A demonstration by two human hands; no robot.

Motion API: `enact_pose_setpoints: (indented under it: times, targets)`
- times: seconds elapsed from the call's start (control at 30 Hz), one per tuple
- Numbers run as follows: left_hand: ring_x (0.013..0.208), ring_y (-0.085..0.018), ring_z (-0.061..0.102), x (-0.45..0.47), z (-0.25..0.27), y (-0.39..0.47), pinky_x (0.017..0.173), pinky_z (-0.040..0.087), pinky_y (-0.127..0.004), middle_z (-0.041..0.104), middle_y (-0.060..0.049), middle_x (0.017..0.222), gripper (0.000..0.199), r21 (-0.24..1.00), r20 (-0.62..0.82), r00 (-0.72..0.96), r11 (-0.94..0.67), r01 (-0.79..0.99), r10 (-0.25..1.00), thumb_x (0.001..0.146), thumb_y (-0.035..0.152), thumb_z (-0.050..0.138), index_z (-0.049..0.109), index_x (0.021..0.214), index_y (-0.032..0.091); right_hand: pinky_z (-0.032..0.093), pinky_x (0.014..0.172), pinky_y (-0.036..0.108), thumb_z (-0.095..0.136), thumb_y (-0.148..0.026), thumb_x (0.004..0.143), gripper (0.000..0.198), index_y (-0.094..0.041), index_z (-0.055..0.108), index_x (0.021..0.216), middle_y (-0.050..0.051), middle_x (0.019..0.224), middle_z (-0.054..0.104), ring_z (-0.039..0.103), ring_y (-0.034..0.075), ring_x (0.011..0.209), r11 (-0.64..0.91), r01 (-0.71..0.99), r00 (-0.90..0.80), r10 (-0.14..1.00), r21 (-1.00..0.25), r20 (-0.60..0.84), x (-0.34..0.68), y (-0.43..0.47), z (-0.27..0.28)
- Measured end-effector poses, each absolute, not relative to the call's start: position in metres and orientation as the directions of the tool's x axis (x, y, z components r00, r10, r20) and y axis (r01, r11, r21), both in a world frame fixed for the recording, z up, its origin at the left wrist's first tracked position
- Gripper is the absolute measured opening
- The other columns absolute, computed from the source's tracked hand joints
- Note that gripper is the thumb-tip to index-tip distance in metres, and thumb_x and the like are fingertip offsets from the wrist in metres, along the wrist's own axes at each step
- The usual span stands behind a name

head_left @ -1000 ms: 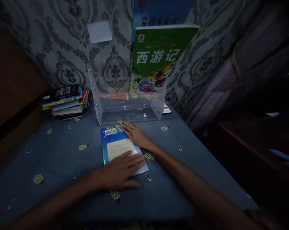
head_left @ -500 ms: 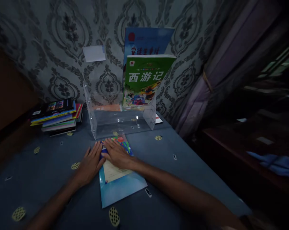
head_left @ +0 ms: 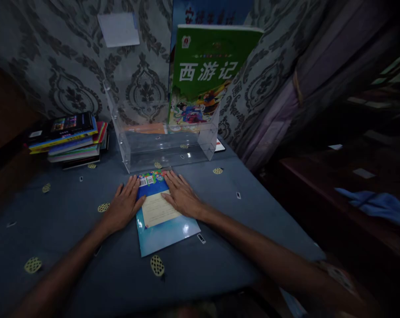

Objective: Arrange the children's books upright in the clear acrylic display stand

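A thin book (head_left: 168,236) with a blue cover, a cream text panel and printed codes near its top lies flat on the table in front of me. My left hand (head_left: 122,206) rests along its left edge, fingers stretched out. Spread over the right side of the cover, my right hand (head_left: 183,196) is flat, with its thumb reaching onto the cream panel. Neither hand grips anything. Just beyond the book stands a clear acrylic book rack (head_left: 147,154). A green book (head_left: 203,70) stands upright in its right part, in front of a blue book (head_left: 213,11).
A stack of books (head_left: 67,137) sits at the back left of the table (head_left: 226,251). Behind the rack's right end lies a phone-like object (head_left: 220,145). Patterned wallpaper (head_left: 77,88) backs the table, and a tied curtain (head_left: 276,119) hangs at the right.
My right hand has slid right across the cover, away from my left hand, uncovering the printed codes and more of the panel. The camera view has tilted downward.
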State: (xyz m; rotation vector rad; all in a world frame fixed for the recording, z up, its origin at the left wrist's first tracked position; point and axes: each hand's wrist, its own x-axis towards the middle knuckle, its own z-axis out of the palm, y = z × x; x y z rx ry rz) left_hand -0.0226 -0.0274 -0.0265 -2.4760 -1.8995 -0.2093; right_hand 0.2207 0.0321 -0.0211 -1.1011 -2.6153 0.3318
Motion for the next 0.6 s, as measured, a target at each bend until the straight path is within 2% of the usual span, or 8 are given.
enact_pose_setpoints:
  times: [0.17,0.33,0.47,0.6]
  targets:
    - [0.15,-0.027,0.02,-0.021,-0.025,-0.029,0.118,0.026,-0.052,0.027,-0.016,0.161,0.07,0.082,0.134,0.252,-0.264,0.961,0.958,0.101,0.057,0.017,0.024,0.154,0.011,0.022,0.121,0.051,0.034,-0.054,0.101,0.072,-0.007,0.024,0.154,0.02,0.161,0.024,0.014,0.028,0.151,0.69,0.664,-0.669,0.721,-0.289,0.183,0.243,-0.01,-0.025]
    - [0.15,-0.029,0.021,-0.023,-0.025,-0.029,0.118,0.024,-0.053,0.028,-0.018,0.16,0.07,0.063,0.13,0.258,-0.268,0.961,0.957,0.101,0.055,0.019,0.026,0.153,0.008,0.028,0.119,0.053,0.035,-0.046,0.103,0.07,-0.011,0.012,0.157,0.019,0.161,0.024,0.014,0.028,0.151,0.723,0.646,-0.681,0.691,-0.245,0.242,0.266,-0.053,-0.03]
    - [0.149,-0.031,0.023,-0.018,-0.026,-0.014,0.118,0.023,-0.054,0.032,-0.02,0.158,0.071,0.031,0.15,0.284,-0.291,0.956,0.947,0.1,0.056,0.023,0.032,0.151,0.007,0.031,0.118,0.051,0.039,-0.041,0.103,0.068,-0.009,0.014,0.157,0.019,0.16,0.026,0.016,0.028,0.151,0.732,0.644,-0.681,0.681,-0.223,0.269,0.272,-0.065,-0.032]
    - [0.149,-0.029,0.024,0.009,-0.02,0.018,0.119,0.024,-0.049,0.033,-0.018,0.158,0.071,0.032,0.09,0.364,-0.368,0.929,0.927,0.1,0.056,0.022,0.034,0.15,0.006,0.032,0.118,0.051,0.039,-0.042,0.102,0.066,-0.008,0.019,0.156,0.019,0.16,0.027,0.017,0.028,0.15,0.728,0.644,-0.677,0.685,-0.234,0.267,0.271,-0.064,-0.031]
